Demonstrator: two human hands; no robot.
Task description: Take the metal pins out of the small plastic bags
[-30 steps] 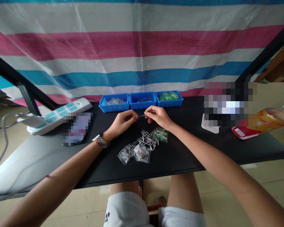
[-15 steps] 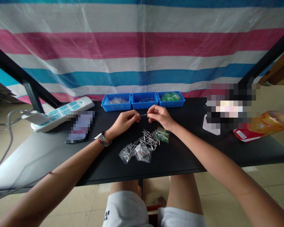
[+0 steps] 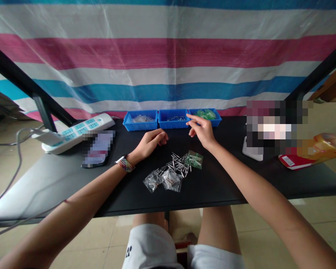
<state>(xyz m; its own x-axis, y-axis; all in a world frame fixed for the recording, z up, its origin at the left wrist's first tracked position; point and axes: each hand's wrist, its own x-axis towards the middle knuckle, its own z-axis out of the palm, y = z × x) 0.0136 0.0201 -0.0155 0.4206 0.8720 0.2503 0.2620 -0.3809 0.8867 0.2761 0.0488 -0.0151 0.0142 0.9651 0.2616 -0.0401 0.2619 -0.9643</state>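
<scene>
My left hand (image 3: 153,142) is closed just in front of the middle blue bin (image 3: 172,123); whatever its fingers hold is hidden. To the right, my right hand (image 3: 203,130) has its fingers apart, near the blue bin holding green packets (image 3: 207,114). Thin metal pieces lie in the middle bin. The left blue bin (image 3: 140,126) contains clear packets. Between my forearms, a pile of metal rods (image 3: 179,162) lies on the black table, touching a green packet (image 3: 195,160) and near clear plastic packets (image 3: 171,180).
On the left are a white power strip (image 3: 81,129) with a cable and a phone (image 3: 99,149). A white object (image 3: 252,149) and a red and yellow package (image 3: 296,160) lie on the right. Behind the bins hangs a striped sheet (image 3: 168,52).
My right hand has moved away from my left hand, right and slightly up, and its fingers have opened. The thin rod between my hands is no longer visible. The view has shifted slightly.
</scene>
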